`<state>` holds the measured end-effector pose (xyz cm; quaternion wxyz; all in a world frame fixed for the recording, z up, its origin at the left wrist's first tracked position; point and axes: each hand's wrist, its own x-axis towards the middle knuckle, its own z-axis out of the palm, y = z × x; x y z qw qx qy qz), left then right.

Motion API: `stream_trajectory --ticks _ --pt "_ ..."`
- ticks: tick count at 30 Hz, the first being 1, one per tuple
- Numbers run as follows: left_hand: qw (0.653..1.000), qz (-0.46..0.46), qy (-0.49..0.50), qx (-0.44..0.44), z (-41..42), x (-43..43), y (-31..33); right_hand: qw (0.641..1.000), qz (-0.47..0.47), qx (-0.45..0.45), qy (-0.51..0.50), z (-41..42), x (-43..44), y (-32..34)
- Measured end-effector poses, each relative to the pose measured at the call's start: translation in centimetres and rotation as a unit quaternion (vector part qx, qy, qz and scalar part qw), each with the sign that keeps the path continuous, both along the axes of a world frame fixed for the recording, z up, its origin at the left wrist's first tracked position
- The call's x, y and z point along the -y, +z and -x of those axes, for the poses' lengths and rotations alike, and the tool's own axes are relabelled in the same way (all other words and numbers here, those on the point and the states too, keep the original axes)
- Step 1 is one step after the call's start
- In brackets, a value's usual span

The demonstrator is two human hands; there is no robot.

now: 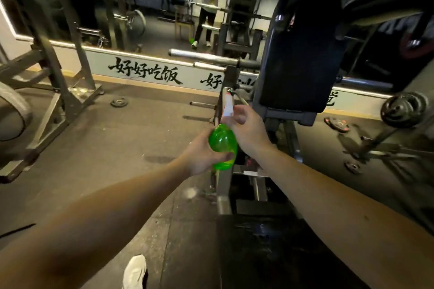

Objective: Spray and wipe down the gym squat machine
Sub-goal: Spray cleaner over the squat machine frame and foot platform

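Observation:
A green translucent spray bottle (222, 143) with a white spray head is held out in front of me. My left hand (202, 155) grips the bottle's body from below and the left. My right hand (247, 129) is curled round the white spray head at the top. Just beyond the hands stands the squat machine, with its black back pad (298, 65) upright and its dark foot platform (270, 253) below my right forearm. The platform's surface shows some pale wet marks.
A wall mirror (141, 7) runs across the back and reflects a standing person. A dark rack frame (58, 65) stands at the left. Weight plates (119, 102) lie on the rubber floor, and a loaded bar end (401, 109) juts in at the right. My white shoe (135, 272) is below.

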<state>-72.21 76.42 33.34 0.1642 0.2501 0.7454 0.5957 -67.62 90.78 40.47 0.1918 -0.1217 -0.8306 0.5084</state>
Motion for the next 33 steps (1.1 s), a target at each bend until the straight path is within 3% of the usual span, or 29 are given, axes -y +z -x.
stream_trajectory --ticks 3,8,13,23,29,33 --pt "0.999 -0.001 -0.045 -0.026 6.5 -2.5 1.5 0.999 -0.043 0.009 -0.032 6.0 -1.7 1.0" --pt "0.99 -0.01 -0.139 -0.028 17.3 -5.9 5.6 0.998 -0.019 0.036 -0.046 14.3 -4.3 6.0" --pt "0.973 -0.058 -0.223 -0.016 25.8 -10.4 10.8 0.995 -0.011 -0.014 -0.101 20.5 -7.7 11.4" --pt "0.955 -0.094 -0.263 -0.096 31.8 -20.8 19.7 0.986 -0.058 -0.079 -0.137 25.6 -15.7 20.6" --pt "0.952 -0.096 -0.268 -0.114 33.4 -25.3 21.9 0.981 -0.077 -0.089 -0.153 27.5 -19.9 23.3" --pt "0.948 -0.099 -0.281 -0.108 34.8 -26.8 22.1 0.964 -0.11 -0.113 -0.216 29.2 -21.0 23.6"
